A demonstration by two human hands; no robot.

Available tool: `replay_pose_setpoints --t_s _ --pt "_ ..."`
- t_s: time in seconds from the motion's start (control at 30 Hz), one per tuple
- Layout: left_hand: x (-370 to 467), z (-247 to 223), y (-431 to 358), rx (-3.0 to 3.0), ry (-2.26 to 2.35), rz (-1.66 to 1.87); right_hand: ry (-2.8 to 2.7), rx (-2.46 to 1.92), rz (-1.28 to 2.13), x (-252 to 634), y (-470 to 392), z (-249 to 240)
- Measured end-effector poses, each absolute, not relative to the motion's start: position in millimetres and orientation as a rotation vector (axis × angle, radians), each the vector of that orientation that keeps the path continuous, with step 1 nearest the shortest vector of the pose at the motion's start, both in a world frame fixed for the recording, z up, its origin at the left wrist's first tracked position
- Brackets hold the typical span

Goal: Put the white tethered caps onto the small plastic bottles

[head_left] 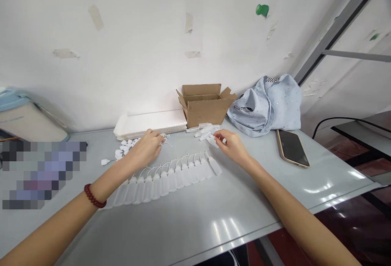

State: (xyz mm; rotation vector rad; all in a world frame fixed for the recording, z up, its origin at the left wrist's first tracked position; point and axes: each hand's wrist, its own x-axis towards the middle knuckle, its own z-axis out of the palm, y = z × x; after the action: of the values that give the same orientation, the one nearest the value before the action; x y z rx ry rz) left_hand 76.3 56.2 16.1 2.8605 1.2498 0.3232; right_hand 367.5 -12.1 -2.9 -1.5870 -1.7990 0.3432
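My left hand [146, 148] is over a pile of small white caps [124, 147] with thin white cords, its fingers curled down; what lies between them is hidden. My right hand [231, 146] has its thumb and fingers pinched at a small translucent plastic bottle [212, 141], at the edge of a heap of loose bottles [203, 130]. Below both hands, a slanting row of similar bottles [171, 181] lies side by side, each topped with a white cap and a curved cord. The row's left end is partly behind my left forearm.
An open cardboard box [207, 113] stands against the wall behind the loose bottles. Left of it lies a stack of white trays or sheets [152, 122]. A light blue cloth bag [269, 105] and a phone [293, 148] are at right. A beige-and-blue container [30, 115] stands far left.
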Motion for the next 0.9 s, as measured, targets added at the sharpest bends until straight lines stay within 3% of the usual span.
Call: replay_pose_setpoints --t_s 0.47,0.9 --pt "80.5 13.6 55.2 2.963 1.286 0.224 -2.027 -1.669 0.187 368.7 -10.1 -10.0" --pt "83.5 21.3 55.6 2.687 1.335 0.394 -2.032 -1.722 0.173 366.3 -10.0 -12.3"
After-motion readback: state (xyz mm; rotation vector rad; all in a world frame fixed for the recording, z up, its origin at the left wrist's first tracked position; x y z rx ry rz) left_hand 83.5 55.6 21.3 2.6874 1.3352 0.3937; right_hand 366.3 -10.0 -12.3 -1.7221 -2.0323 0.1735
